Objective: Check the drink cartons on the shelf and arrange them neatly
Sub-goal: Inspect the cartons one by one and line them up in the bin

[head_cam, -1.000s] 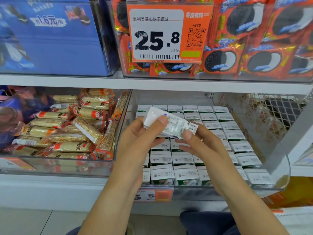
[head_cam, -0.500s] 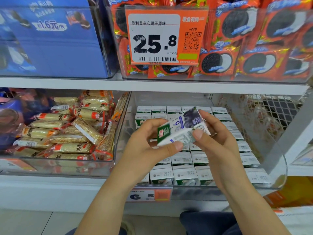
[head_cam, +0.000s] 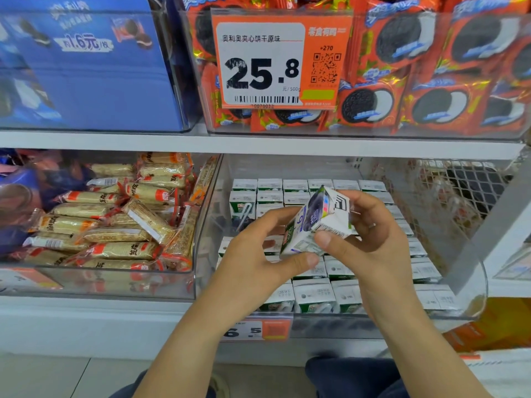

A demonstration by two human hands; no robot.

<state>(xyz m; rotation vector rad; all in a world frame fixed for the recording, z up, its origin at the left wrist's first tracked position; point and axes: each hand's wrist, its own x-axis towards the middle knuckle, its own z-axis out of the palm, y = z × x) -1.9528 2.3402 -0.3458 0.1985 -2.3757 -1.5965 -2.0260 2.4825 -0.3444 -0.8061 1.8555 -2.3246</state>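
Note:
A small white drink carton (head_cam: 319, 222) with a purple fruit picture and green edge is held tilted above the clear bin (head_cam: 471, 300) on the lower shelf. My left hand (head_cam: 258, 254) grips its lower left end, thumb underneath. My right hand (head_cam: 370, 237) holds its upper right end, thumb on the front face and fingers behind. Below the hands, several rows of matching cartons (head_cam: 314, 294) stand upright in the bin, tops up. One carton (head_cam: 242, 206) at the back left shows its front with a straw.
A clear bin of wrapped snack bars (head_cam: 115, 225) sits to the left. Above are a blue biscuit box (head_cam: 94, 70), red biscuit packs (head_cam: 431, 81) and an orange price tag (head_cam: 275, 58). A wire mesh panel (head_cam: 459, 191) stands at the right.
Both hands have turned the carton: a second ago its back label faced up, then its front, and now it stands more on end with its folded end toward the camera.

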